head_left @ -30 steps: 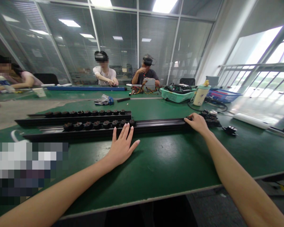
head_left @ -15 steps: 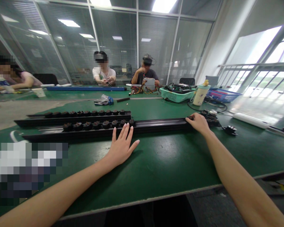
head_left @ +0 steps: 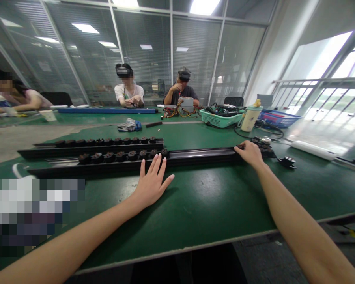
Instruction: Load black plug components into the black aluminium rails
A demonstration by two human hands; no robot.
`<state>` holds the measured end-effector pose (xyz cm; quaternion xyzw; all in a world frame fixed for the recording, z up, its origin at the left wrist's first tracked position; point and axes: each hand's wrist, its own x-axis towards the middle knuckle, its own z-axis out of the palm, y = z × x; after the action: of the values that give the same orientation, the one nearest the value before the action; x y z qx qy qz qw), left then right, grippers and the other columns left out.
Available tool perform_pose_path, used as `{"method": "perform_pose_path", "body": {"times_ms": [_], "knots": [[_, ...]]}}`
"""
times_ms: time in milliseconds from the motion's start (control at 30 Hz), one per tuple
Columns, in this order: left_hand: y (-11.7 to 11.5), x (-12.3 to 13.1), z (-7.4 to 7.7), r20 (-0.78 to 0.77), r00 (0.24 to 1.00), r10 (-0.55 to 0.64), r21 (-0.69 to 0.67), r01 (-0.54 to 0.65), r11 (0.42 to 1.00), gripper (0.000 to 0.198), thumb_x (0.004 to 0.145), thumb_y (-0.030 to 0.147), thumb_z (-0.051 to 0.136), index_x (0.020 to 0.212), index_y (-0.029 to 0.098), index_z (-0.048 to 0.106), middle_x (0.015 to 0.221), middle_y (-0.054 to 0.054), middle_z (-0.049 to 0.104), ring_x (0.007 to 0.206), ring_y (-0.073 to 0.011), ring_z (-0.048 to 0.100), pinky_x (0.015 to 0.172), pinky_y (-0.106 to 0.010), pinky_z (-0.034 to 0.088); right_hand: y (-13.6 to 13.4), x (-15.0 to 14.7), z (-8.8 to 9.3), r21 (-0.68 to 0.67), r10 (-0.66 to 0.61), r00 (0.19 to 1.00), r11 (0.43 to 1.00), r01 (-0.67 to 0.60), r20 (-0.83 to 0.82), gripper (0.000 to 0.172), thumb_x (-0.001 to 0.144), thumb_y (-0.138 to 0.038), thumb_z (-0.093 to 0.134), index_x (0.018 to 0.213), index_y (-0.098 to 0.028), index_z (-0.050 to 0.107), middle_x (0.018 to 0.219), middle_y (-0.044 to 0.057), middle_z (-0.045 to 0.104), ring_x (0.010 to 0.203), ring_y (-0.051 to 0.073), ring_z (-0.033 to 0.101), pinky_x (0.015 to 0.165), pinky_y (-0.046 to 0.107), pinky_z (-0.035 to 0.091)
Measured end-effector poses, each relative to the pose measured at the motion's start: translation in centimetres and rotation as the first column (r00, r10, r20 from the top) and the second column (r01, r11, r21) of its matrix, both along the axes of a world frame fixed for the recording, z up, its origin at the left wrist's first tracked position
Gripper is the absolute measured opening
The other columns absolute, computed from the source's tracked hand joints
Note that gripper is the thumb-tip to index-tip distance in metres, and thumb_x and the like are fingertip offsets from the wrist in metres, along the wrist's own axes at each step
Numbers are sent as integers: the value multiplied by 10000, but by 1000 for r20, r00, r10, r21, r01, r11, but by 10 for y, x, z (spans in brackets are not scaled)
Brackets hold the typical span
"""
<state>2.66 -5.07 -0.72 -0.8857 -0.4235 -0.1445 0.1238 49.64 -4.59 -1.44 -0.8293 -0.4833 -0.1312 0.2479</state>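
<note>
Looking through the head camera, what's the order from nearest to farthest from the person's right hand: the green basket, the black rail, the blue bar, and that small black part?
1. Black rail: directly under the right hand, touching it.
2. Small black part: on the table, just right of the hand.
3. Green basket: farther up the table.
4. Blue bar: far side, well left.

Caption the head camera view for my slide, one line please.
Bare left hand and right hand rest on a long black rail studded with dark round parts, on a green workbench.

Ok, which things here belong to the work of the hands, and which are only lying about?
In the work: left hand, right hand, front black rail, its row of dark parts.
Lying about: teal basket of cables, cream bottle, crumpled wrapper.
</note>
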Motion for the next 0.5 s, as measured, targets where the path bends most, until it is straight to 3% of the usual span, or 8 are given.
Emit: {"method": "perform_pose_path", "body": {"times_ms": [500], "knots": [[0, 0, 1, 15, 1000, -1, -37, 1, 999, 763, 1054, 598, 148, 1637, 112, 223, 1719, -157, 164, 1609, -286, 109, 1275, -619, 25, 1, 12, -4, 26, -25, 1000, 999, 26, -17, 414, 852, -500, 624, 1041, -149, 736, 1026, 160, 722, 980, 299, 656, 868, 411, 503]]}}
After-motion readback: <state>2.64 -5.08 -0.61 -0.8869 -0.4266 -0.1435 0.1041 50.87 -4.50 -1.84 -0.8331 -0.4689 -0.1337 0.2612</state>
